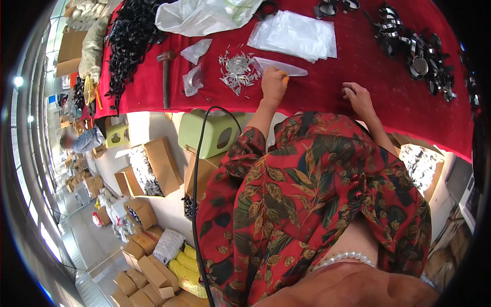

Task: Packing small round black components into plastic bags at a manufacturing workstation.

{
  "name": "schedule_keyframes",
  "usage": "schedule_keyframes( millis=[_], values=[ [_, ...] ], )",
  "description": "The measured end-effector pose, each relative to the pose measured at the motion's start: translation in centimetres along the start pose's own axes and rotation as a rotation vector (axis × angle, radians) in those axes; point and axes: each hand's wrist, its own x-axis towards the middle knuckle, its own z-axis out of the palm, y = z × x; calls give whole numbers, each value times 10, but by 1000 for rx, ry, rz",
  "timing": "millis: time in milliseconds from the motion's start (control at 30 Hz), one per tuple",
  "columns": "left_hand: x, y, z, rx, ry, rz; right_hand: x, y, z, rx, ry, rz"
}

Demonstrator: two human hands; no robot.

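Note:
My left hand is closed above the red cloth, against the near edge of a flat translucent plastic piece. Something orange-yellow shows at its fingertips; what the fingers grip is hidden. A loose heap of small silvery metal pins lies just left of that hand. My right hand rests near the table's front edge with its fingers curled in, and anything inside them is too small to make out. Beyond both hands lies a stack of clear plastic bags.
Left of the pins are two crumpled clear bags and a hammer. Black straps pile up at the far left; watches with black straps lie at the right. Below stand a green stool and an open carton. A black cable hangs beside me.

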Motion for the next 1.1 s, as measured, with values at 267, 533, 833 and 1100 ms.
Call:
schedule_keyframes(
  millis=[267, 533, 833, 1100],
  values=[
    [11, 18, -21, -333, -52, -169, 20, -36, 2, -166, 43, -394],
    [32, 58, -20, -188, -177, 107, 56, -62, 42, -428, -22, -604],
    [-7, 40, 11, -198, 41, 217, 53, -33, 32, 189, 65, 217],
    [-12, 26, 26, -392, 84, 247, 45, -11, 31, 101, 36, 85]
  ],
)
